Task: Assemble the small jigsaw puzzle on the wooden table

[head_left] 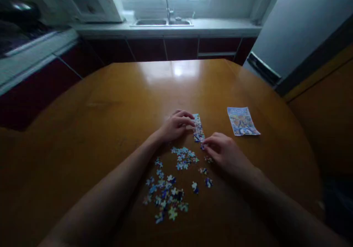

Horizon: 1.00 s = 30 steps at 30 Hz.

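A narrow joined strip of jigsaw puzzle (198, 128) lies on the wooden table. Along its left edge rests my left hand (176, 125), fingers spread out and their tips touching the strip. My right hand (224, 148) pinches a small puzzle piece (202, 146) between thumb and forefinger at the strip's near end. Whether that piece is locked into the strip I cannot tell. Loose puzzle pieces (184, 158) lie in a cluster just below the strip, and a larger scattered pile (165, 195) sits closer to me. Several single pieces (209, 182) lie near my right wrist.
To the right, a printed picture sheet (242, 121) lies on the table (116, 96). Beyond the table's far edge are a counter with a sink (151, 22) and a faucet, a white microwave (93, 6), and a refrigerator (298, 26) at the right.
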Motion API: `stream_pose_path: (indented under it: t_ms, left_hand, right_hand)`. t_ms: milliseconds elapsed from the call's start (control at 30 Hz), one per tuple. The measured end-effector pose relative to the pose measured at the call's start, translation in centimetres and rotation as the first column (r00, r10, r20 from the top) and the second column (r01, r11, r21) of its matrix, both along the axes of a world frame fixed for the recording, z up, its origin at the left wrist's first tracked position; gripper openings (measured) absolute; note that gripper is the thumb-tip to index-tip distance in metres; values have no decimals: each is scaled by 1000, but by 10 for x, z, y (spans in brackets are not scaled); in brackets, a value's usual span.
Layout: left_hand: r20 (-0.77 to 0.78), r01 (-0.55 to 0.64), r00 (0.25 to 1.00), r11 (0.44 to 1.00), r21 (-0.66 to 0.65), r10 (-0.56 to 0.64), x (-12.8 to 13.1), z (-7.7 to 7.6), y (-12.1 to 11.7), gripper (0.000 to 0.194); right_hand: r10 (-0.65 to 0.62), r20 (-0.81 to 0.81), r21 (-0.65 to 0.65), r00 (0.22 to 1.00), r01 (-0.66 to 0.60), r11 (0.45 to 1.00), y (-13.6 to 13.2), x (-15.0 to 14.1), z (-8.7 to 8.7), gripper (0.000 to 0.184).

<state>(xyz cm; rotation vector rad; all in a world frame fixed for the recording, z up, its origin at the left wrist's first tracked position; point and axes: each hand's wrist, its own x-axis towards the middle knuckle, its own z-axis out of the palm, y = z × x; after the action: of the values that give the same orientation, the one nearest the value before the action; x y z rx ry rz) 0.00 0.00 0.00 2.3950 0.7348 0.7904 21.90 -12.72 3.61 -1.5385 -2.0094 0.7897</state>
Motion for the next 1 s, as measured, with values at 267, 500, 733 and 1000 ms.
stream_pose_path:
  t_ms: [267, 500, 733, 1000]
  left_hand:
    - [-8, -3, 1000, 1000, -26, 2, -1, 1, -1, 33]
    - [-15, -5, 1000, 1000, -26, 5, -1, 2, -2, 31]
    - [-4, 5, 1000, 1000, -13, -5, -1, 3, -1, 30]
    - [-7, 7, 1000, 1000, -6, -7, -1, 2, 0, 29]
  right_hand:
    - [309, 278, -228, 909, -250, 941, -32, 4, 21, 8]
    - [333, 354, -316, 874, -223, 922, -48, -8, 22, 15]
    - [390, 306, -329, 868, -288, 899, -54, -11, 22, 23]
    - [397, 250, -312, 883, -314, 896, -53, -12, 21, 18]
